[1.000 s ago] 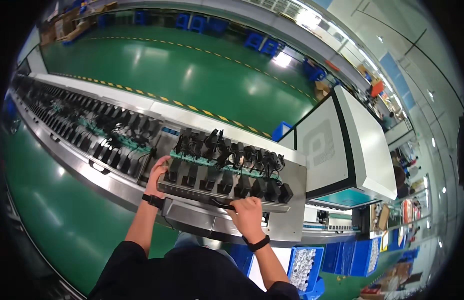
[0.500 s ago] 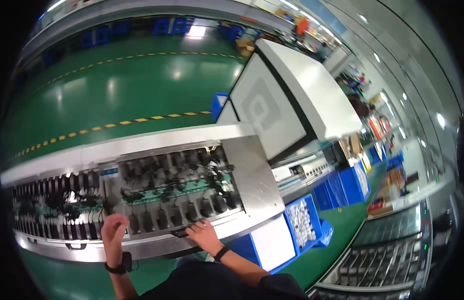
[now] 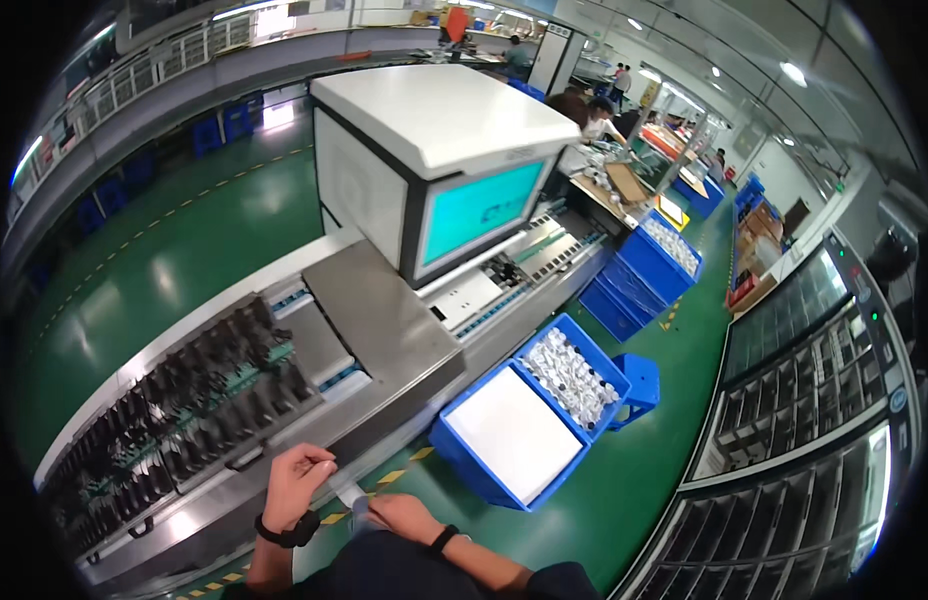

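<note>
My left hand (image 3: 297,482), with a black wristband, is raised in front of my chest, and its fingertips pinch the upper end of a small pale strip (image 3: 348,493). My right hand (image 3: 402,513), also with a black wristband, sits just to the right with fingers curled at the strip's lower end. Both hands hover over the near edge of the steel conveyor (image 3: 384,330). A tray of black parts (image 3: 214,395) lies on the conveyor up and to the left of my left hand.
A blue bin covered by a white sheet (image 3: 512,438) and a blue bin of small clear vials (image 3: 572,378) stand on the green floor to my right. A white machine with a teal screen (image 3: 454,170) sits over the line. Dark racks (image 3: 804,430) stand far right. People work in the distance.
The view has swung to the right. Both hands have left the tray of black parts on the conveyor and come together near my body around the pale strip.
</note>
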A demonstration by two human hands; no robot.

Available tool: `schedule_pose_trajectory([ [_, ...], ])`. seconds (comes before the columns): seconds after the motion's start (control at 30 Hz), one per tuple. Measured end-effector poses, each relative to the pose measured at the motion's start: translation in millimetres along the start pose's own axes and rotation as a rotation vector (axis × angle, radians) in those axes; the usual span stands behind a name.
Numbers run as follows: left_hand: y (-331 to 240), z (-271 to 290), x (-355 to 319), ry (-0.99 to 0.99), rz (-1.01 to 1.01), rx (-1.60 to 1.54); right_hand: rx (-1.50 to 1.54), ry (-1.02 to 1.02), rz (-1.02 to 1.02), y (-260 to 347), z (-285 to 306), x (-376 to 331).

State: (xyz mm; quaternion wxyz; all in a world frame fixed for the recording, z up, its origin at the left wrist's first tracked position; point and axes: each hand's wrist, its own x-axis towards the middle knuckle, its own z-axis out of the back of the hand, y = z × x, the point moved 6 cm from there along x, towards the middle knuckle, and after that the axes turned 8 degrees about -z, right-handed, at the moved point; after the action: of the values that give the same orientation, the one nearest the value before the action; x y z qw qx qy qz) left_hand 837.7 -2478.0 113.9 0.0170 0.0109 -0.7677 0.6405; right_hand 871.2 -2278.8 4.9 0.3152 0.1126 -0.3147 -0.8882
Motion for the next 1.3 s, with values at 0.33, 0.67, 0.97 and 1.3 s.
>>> schedule_pose_trajectory([
  [0.33, -187.1, -285.0, 16.7, 0.562, -0.416, -0.173, 0.151, -0.232, -0.772, -149.1, 50.4, -313.5],
  [0.67, -306.9, -494.6, 14.6, 1.202, -0.886, -0.422, 0.325, -0.592, -1.347, -254.2, 27.5, -553.2],
  [0.97, -302.8, -606.2, 52.5, 1.183, -1.214, -0.309, 0.163, -0.591, -1.207, -494.5, 149.9, -535.0],
  [1.3, -284.9, -737.1, 133.1, 1.045, -1.138, -0.253, 0.090, -0.512, -1.210, -596.7, 254.3, -601.2],
])
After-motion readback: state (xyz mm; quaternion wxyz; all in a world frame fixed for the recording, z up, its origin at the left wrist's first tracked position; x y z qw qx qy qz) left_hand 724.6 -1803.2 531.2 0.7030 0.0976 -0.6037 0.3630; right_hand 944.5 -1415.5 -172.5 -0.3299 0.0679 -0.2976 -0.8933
